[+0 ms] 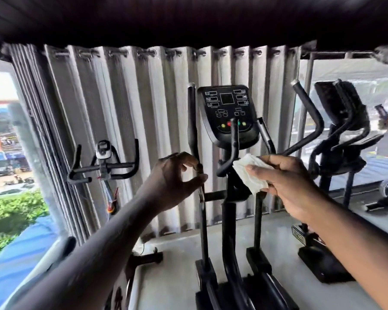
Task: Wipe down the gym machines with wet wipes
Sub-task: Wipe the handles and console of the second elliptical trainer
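So the left hand (177, 175) is curled in a loose ring round the elliptical's (230, 211) left bar (192, 121). Fingertips touch it up top and the thumb sits just under, so it's a light hold, not a tight squeeze. The right hand (289, 182) is about half closed and pinches 1 white wipe (251, 173) between thumb and fingers. The wipe is crumpled, and its long axis runs diagonally from upper left down to lower right. It sits in front of the elliptical's centre column, just under the console (229, 113); can't tell if it's actually touching the frame. The bar stands pretty much upright, top end pointing up past the console's left edge. Count-wise: 2 hands, 1 wipe and 3 machines I can make out: a bike (103, 166) on the left, the elliptical in the middle and a second elliptical (341, 130) on the right. A grey pleated curtain (143, 108) hangs behind them.
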